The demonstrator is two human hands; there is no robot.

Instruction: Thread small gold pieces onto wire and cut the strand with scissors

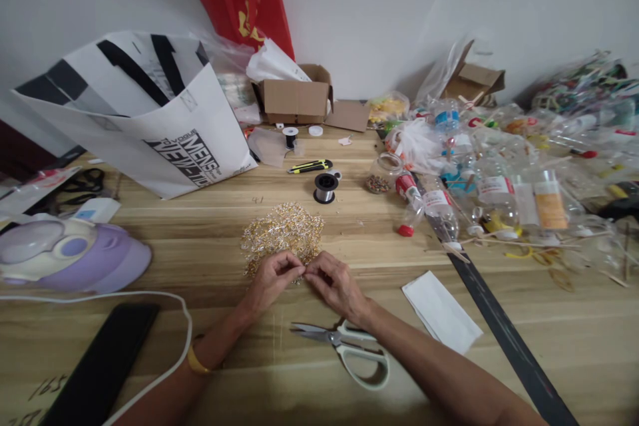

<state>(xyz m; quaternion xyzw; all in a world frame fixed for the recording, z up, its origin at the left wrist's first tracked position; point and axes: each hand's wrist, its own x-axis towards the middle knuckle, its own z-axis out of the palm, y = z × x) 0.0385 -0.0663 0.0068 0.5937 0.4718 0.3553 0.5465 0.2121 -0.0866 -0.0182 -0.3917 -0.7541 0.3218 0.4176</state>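
Observation:
My left hand and my right hand meet fingertip to fingertip at the near edge of a glittering pile of gold and silver strands. Both are closed in a pinch. Whatever lies between the fingertips is too small to make out. Faint thin lines, like fine wire or thread, show on the table below my left hand. A pair of scissors with pale handles lies just under my right wrist, blades pointing left. Beyond the pile stands a black spool of silvery wire.
A yellow-black utility knife and a bead jar lie farther back. Plastic bottles crowd the right. Folded white paper is near my right forearm. At left are a white bag, purple device, black phone-like slab and white cable.

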